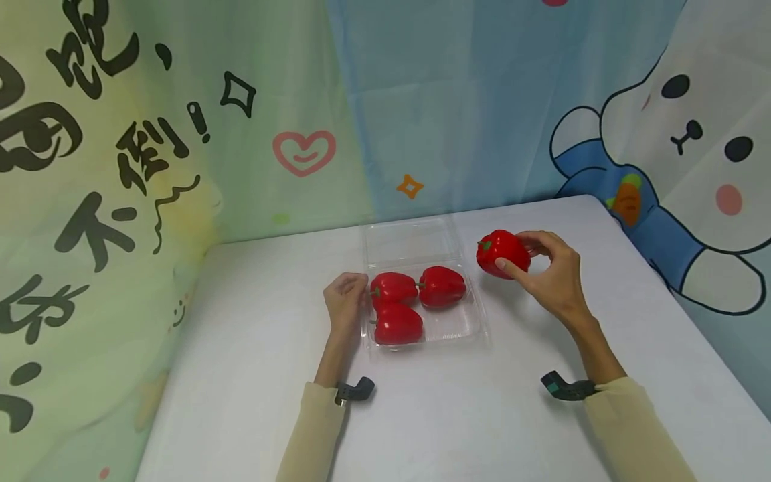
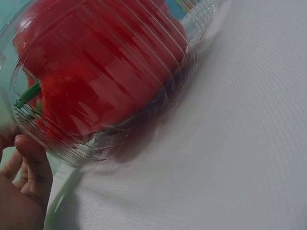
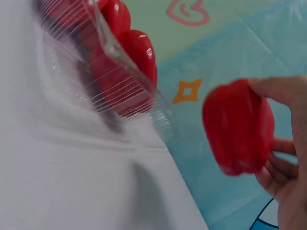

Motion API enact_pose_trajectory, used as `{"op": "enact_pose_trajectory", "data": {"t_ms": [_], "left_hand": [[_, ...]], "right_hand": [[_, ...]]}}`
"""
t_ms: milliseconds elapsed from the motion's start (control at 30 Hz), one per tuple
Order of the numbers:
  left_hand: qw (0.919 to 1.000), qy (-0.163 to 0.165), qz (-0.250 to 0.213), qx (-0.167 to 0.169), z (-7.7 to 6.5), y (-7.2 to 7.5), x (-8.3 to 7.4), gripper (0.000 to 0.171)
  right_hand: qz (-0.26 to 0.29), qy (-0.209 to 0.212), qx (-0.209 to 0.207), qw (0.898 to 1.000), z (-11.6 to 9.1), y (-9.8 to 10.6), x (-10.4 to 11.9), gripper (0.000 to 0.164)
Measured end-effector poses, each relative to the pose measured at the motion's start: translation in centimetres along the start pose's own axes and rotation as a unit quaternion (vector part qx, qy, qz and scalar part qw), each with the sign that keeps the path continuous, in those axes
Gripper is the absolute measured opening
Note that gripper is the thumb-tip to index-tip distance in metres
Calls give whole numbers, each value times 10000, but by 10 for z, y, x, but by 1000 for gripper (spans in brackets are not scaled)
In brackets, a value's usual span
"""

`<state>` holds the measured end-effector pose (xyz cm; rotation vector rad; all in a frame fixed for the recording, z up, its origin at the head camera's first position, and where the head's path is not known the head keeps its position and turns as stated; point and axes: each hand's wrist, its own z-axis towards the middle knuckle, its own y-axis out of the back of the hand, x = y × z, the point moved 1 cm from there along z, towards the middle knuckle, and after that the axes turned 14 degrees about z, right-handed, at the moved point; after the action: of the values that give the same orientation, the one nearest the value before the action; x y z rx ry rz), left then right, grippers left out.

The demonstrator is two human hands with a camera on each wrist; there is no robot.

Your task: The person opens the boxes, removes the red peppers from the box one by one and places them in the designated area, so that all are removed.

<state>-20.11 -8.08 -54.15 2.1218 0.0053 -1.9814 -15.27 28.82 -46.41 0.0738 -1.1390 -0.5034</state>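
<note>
My right hand (image 1: pixel 555 271) grips a red bell pepper (image 1: pixel 501 253) between thumb and fingers, raised to the right of a clear plastic clamshell container (image 1: pixel 464 326). The pepper's green stem points left in the head view; its smooth underside (image 3: pixel 238 129) shows in the right wrist view. Three more red bell peppers lie in the container: one at back left (image 1: pixel 394 289), one at back right (image 1: pixel 442 286), one at front left (image 1: pixel 399 324). With thumb and fingertips, my left hand (image 1: pixel 345 300) pinches the container's left rim, close by a green stem (image 2: pixel 29 95).
The container's lid (image 1: pixel 412 239) is folded back toward the rear of the white table (image 1: pixel 265 335). Behind the table hangs a printed curtain (image 1: pixel 421 100) with a cartoon bear, a heart and lettering. The container's right front part holds no pepper.
</note>
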Motion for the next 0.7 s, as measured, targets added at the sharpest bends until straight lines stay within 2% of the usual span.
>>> {"op": "enact_pose_trajectory", "data": {"t_ms": [167,333,533,700], "left_hand": [[10000,-68,-3,-20,0,1,1,18],[9999,-84,-57,-17,0,1,0,15],[9999,-41,-86,-30,1,0,1,18],[9999,-16,-123,13,2,-1,2,17]], "right_hand": [[-111,-264,-684,9972,3,-8,-13,58],[-255,-758,-1214,9894,6,-19,-18,61],[-285,-1345,-1456,9797,12,-30,-25,66],[-325,-1591,-1589,9738,15,-37,-35,68]]}}
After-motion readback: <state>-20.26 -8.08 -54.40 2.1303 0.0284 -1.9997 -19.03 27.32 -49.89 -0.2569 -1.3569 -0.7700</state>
